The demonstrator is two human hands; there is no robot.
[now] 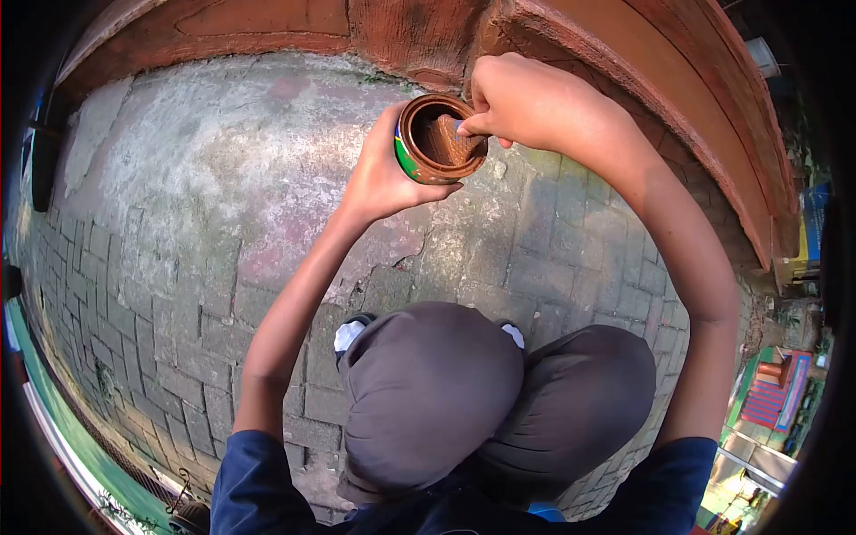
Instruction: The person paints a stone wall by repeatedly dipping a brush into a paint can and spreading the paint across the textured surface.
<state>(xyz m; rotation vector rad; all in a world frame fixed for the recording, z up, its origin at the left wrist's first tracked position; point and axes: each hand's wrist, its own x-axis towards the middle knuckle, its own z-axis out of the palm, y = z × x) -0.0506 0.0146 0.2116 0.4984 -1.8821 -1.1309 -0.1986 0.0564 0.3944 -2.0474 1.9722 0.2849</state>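
The open can (407,159), gripped by the left hand (379,174), is held above the paving (192,330), mouth toward the camera; its lower end is hidden. Brush bristles (451,141) are pinched by the right hand (499,105).

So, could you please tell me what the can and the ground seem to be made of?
The can looks like metal, glossy on its green side, with a ringed rim. The ground is probably concrete, matte and weathered, with rough patches and jointed blocks.
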